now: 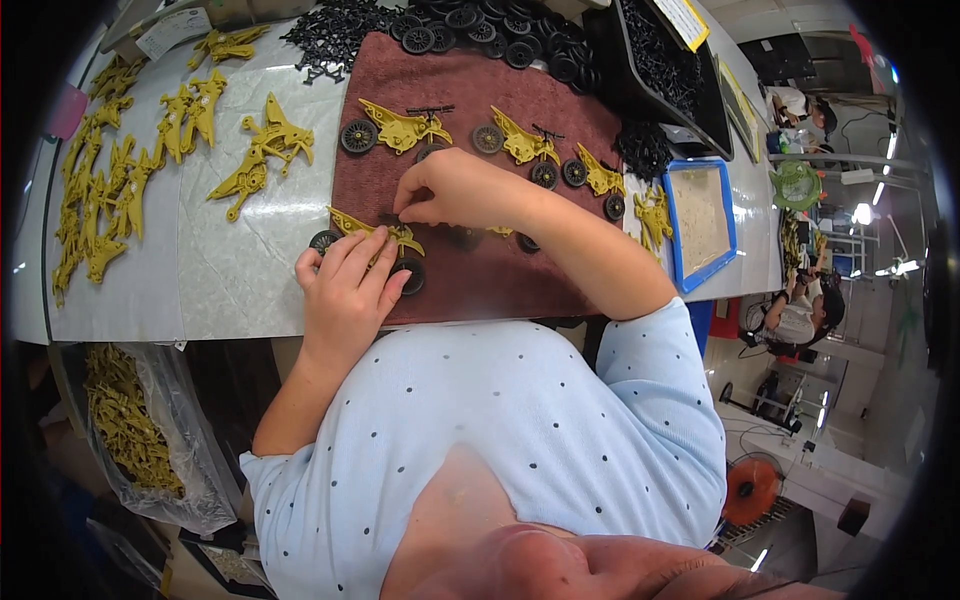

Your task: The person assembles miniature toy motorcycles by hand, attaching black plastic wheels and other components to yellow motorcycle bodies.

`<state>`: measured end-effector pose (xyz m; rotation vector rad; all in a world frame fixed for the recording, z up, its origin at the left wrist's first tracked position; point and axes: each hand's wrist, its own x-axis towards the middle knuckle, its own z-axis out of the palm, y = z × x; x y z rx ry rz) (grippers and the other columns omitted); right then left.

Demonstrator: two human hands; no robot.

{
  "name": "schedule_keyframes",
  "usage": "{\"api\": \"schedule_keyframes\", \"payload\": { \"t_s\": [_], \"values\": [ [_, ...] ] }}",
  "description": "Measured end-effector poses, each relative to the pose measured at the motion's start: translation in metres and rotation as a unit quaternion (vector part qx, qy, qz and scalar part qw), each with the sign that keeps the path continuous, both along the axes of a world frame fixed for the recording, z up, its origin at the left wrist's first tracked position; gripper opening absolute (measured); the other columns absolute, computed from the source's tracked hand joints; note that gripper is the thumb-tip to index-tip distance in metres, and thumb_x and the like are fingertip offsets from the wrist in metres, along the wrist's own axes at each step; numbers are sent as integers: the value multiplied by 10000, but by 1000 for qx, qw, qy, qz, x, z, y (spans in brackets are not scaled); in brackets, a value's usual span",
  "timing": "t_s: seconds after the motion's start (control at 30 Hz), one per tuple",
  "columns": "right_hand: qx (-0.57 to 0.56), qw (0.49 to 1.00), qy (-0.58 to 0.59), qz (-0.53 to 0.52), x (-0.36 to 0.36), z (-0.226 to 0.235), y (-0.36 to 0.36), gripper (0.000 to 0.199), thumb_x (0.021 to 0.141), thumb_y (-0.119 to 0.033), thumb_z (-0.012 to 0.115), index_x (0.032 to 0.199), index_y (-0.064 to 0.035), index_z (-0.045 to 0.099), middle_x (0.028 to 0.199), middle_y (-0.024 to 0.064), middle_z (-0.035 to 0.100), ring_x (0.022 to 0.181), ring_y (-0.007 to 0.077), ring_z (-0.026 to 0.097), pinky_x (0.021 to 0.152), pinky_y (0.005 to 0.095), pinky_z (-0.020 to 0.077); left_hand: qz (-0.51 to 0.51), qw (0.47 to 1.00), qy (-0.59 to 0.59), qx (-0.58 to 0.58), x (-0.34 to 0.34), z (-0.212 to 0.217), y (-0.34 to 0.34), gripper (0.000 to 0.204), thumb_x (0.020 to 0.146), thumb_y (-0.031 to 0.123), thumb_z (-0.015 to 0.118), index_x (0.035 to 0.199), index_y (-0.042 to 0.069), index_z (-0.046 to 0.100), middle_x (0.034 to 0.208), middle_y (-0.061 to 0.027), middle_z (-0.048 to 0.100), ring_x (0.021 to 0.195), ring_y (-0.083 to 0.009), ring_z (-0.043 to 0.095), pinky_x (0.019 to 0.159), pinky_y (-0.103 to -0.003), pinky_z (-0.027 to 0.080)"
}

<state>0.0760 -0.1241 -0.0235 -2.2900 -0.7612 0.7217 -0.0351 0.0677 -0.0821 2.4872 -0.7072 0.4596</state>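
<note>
A yellow toy motorcycle (345, 219) with black wheels lies on the brown-red cloth (480, 285), close to its near left corner. My left hand (345, 290) is closed over it, fingers pressing the yellow body down. Just above its front end, my right hand (450, 190) pinches a small black handlebar (387, 218), partly hidden by the fingers. Farther back on the cloth are a motorcycle (400, 128) and another motorcycle (522, 145), both with black handlebars across the front. A smaller-looking motorcycle (600, 178) sits at the cloth's right edge. My right forearm covers part of another one.
Many yellow motorcycle bodies (130, 185) spread over the left table. Black wheels (480, 30) and small black parts (335, 40) are heaped behind the cloth. At right stand a black bin (665, 70) and a blue-rimmed tray (733, 225). A bag of yellow parts (130, 420) sits below left.
</note>
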Motion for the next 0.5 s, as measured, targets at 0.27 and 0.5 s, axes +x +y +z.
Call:
{"api": "schedule_keyframes", "payload": {
  "t_s": [0.27,0.5],
  "values": [
    [-37,997,69,25,8,3,4,150,811,-110,670,930,-21,695,819,97,693,715,193,658,676,308,515,16,999,-6,50,-1,2,-2,419,833,319,666,1197,115,628,1175,0,622,1079,-138,547,894,-396,283],
    [-33,999,3,40,6,-3,4,149,794,-104,670,919,-26,694,878,123,688,838,262,663,757,348,514,10,996,-7,86,0,-2,-3,399,855,330,634,1197,123,634,1190,6,614,1082,-139,547,911,-385,274]
  ]
}}
